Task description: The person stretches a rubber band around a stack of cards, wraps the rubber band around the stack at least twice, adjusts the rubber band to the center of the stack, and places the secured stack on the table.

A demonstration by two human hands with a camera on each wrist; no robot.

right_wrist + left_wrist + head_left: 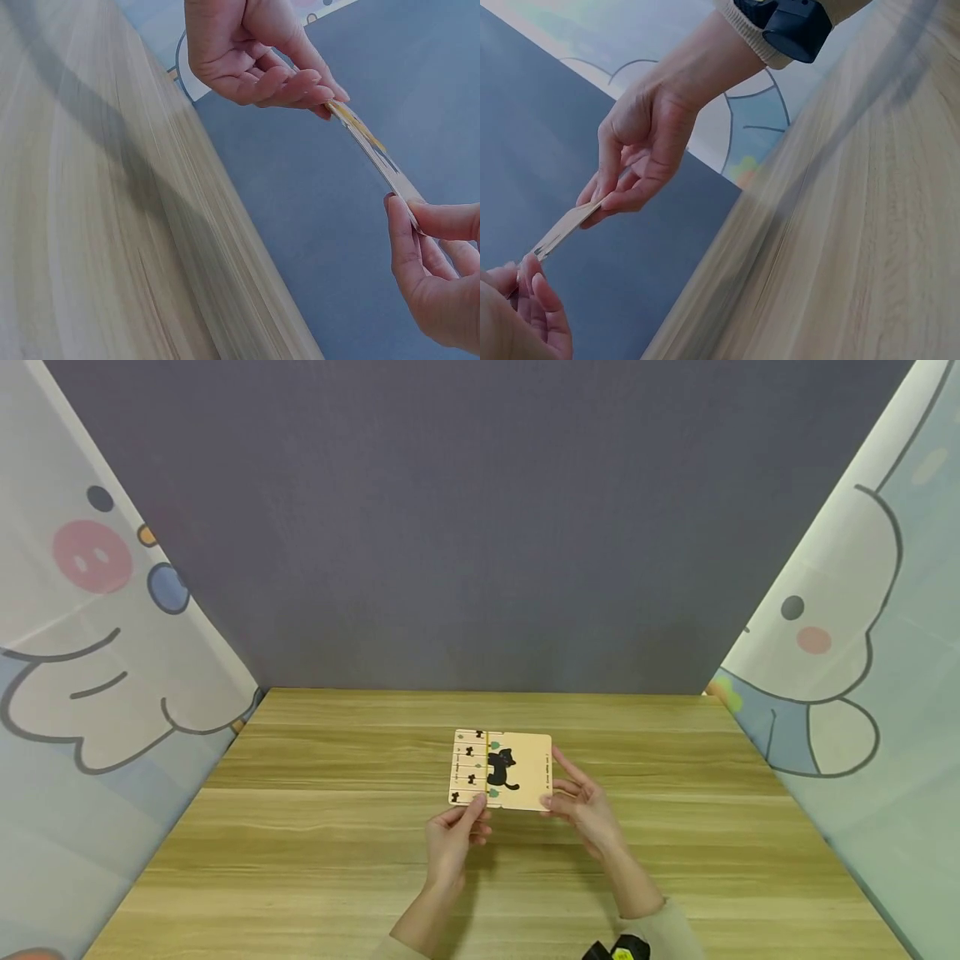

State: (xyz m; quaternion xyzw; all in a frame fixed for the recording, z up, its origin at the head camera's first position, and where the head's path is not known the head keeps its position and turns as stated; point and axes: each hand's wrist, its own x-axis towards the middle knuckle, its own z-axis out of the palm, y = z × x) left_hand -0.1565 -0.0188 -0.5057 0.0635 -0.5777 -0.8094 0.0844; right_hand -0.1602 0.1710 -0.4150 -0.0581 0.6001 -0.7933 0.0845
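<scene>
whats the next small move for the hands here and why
Perhaps ease the yellow band leftward off the cat card with the left hand: it pinches the near edge by the band, and the right hand grips the right end.

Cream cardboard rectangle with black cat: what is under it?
Above a grained wooden table, fingers of the left hand and right hand reach under the rectangle. The head view hides its underside and the wood behind.

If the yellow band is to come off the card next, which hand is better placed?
Probably the left hand: it pinches the card right beside the yellow band. The right hand grips the card's other end, away from the band, so it could steady.
</scene>
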